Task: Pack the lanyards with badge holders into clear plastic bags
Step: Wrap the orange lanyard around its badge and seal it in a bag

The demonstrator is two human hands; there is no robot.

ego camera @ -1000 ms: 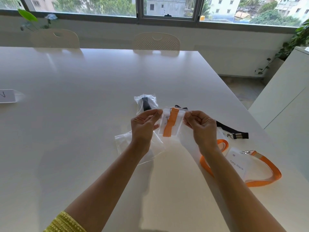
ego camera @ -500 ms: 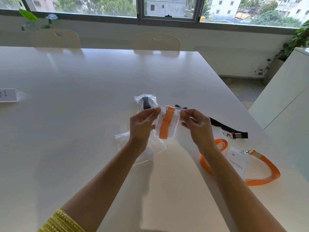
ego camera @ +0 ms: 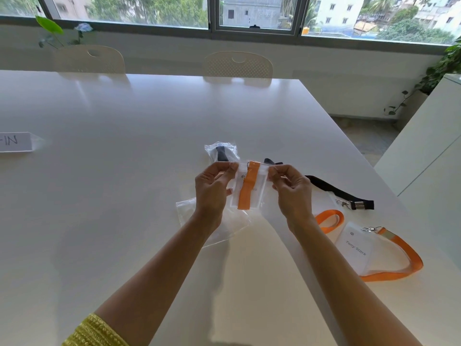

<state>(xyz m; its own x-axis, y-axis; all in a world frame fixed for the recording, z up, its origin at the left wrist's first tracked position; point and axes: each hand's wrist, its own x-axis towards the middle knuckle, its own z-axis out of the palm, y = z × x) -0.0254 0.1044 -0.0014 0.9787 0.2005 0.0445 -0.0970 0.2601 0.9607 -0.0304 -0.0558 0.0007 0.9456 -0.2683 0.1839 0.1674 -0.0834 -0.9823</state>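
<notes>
Two pale chairs (ego camera: 238, 64) stand at the far side of a smooth, glossy white table (ego camera: 124, 196) under a wide window (ego camera: 254, 13), with leafy plants at both ends. Above the table, the left hand (ego camera: 212, 191) and right hand (ego camera: 291, 191) each pinch a top corner of a clear plastic bag (ego camera: 249, 188) holding a folded orange lanyard (ego camera: 247, 188). Crinkled bags lie beneath. To the right lie a black strap (ego camera: 341, 192) and an orange lanyard with badge (ego camera: 354, 248).
</notes>
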